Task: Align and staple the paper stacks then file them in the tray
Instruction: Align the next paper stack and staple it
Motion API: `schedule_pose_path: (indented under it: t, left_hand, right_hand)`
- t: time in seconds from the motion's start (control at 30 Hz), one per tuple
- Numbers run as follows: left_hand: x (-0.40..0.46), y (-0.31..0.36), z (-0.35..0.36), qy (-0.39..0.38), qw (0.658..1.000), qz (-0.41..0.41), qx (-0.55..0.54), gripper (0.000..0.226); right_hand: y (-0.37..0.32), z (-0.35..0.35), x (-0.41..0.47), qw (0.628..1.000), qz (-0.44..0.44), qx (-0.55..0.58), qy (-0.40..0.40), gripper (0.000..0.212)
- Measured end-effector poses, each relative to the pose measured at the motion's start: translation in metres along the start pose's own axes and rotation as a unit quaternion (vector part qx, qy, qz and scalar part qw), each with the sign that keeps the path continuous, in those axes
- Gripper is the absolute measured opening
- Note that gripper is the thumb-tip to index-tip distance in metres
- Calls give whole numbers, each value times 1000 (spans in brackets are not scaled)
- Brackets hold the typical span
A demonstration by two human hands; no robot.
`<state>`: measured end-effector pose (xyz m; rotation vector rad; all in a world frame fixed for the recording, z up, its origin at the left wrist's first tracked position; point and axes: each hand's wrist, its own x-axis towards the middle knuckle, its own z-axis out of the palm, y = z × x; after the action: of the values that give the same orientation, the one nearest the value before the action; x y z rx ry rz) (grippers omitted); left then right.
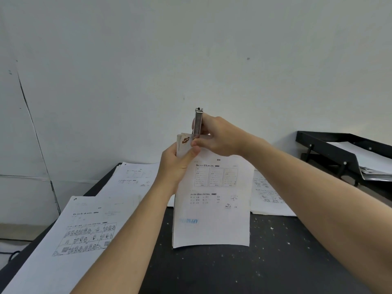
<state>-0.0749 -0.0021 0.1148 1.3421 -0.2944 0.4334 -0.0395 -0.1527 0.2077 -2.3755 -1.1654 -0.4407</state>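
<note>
I hold a stack of printed sheets upright above the black desk. My left hand grips its top left corner, fingers curled behind and thumb in front. My right hand grips a small metal stapler, held vertically with its lower end at that same corner. A black paper tray with white sheets in it stands at the right against the wall.
More printed stacks lie on the dark speckled desk: one with comic panels at front left, one behind it, one at the right. A pale wall rises right behind the desk.
</note>
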Motion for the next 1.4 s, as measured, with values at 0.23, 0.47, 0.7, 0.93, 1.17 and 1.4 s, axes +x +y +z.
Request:
schedule_pose_path:
  t: [0.23, 0.47, 0.7, 0.93, 1.17, 1.4]
  left_hand:
    - [3, 1, -5, -2, 1000, -3, -6, 11]
    - [5, 6, -9, 7, 1000, -6, 2, 27]
    - [-2, -9, -21, -50, 995, -68, 54, 15]
    - [-5, -19, -19, 0, 996, -84, 34, 12]
    - [-6, -19, -22, 7, 996, -83, 38, 15]
    - [-4, -20, -23, 16, 996, -84, 30, 16]
  right_hand:
    - [1, 5, -2, 1000, -11, 0, 14, 20]
    - [-2, 8, 3, 998, -39, -15, 40, 21]
    - [4, -1, 0, 1000, 7, 10, 14, 27]
    - [-1, -5, -1, 994, 39, 100, 12, 28]
    - [3, -20, -4, 952, 123, 236, 149, 30]
    - [42, -46, -21, 882, 249, 287, 280, 37]
